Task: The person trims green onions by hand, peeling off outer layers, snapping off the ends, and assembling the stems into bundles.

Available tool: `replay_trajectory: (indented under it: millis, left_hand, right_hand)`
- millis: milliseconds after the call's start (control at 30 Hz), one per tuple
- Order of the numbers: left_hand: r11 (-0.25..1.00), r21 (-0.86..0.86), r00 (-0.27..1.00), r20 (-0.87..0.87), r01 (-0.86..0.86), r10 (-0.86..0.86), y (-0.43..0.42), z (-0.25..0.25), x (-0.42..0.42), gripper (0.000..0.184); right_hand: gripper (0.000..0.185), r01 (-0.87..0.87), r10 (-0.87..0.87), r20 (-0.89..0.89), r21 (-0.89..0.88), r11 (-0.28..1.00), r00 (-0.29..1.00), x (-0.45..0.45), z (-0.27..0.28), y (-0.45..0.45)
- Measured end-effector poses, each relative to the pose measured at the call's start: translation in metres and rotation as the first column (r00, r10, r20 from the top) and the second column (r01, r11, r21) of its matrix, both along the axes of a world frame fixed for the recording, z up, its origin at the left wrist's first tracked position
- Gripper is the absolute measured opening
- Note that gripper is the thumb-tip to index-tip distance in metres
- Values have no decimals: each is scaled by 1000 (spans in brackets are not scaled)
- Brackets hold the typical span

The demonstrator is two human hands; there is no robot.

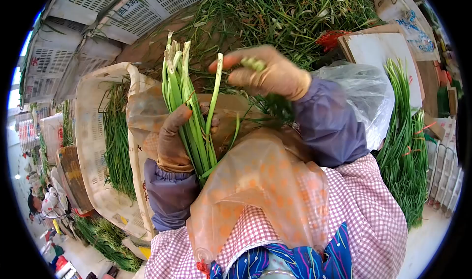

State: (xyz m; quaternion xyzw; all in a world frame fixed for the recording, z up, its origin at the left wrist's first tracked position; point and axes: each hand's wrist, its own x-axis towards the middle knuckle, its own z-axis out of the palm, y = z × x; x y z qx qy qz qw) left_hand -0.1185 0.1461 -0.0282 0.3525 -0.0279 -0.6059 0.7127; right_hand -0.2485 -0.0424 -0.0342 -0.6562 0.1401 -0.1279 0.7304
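Note:
My left hand [174, 139], in a soiled tan glove, is closed around a bunch of garlic chives [191, 131]. Their pale cut ends point up and away from me, and the leaves run down toward my lap. One stalk [215, 89] leans apart from the others on the right. Just right of the stalk tops, my right hand [268, 75] is raised, gloved and slightly blurred. Its index finger and thumb are apart, with nothing seen between them. A pale green patch shows at its other fingers; I cannot make out what it is.
A large heap of loose greens [290, 13] lies ahead. On the left, a white plastic crate [88, 166] holds more greens, with stacked crates [93, 3] behind. Long bundled greens [403, 166] hang at right beside a clear plastic bag [361, 92]. A person [51, 202] is far left.

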Motion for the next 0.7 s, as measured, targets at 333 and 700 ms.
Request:
replay_trajectory:
  millis: [333, 700]
  left_hand:
    - [997, 34, 991, -115, 71, -67, 4, -8, 0, 41]
    - [993, 78, 993, -91, 87, -80, -1, -7, -5, 29]
  right_hand:
    - [6, 151, -180, 49, 357, 922, 982, 13, -18, 20]
    - [18, 76, -89, 12, 419, 905, 996, 14, -16, 27]
